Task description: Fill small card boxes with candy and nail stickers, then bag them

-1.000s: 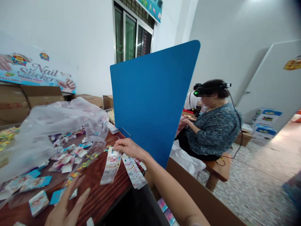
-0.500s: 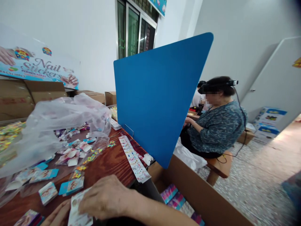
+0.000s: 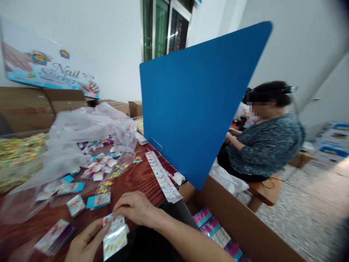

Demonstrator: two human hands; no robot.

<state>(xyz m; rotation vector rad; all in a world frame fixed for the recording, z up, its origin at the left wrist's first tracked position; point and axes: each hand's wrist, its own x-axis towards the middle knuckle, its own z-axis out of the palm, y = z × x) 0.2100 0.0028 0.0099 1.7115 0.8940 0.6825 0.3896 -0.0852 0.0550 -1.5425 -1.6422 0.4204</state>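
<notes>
At the table's near edge, my left hand point(image 3: 87, 241) is closed on the left side of a folded sticker sheet point(image 3: 115, 240), its thumb lying over the sheet. The sheet has a shiny lower part with pale prints. My right hand point(image 3: 137, 208) bends over the top end of the same sheet, fingers pinched at its edge. Just beyond my hands lie a small white-and-blue box point(image 3: 76, 206) and a flat blue packet point(image 3: 98, 200). A stack of printed cards point(image 3: 54, 236) sits to the left. A long sticker strip point(image 3: 163, 178) lies on the right.
A blue divider panel point(image 3: 191, 109) rises at the table's right edge. Below it stands an open carton point(image 3: 231, 218) holding packed boxes. A sheer plastic bag point(image 3: 71, 142) spills small packets, beside a bin of yellow candies point(image 3: 19, 160). A co-worker point(image 3: 267, 145) sits beyond the panel.
The view has swung slightly left. My right hand has lifted from covering the sheet to its top edge, and the sheet's shiny lower part now shows.
</notes>
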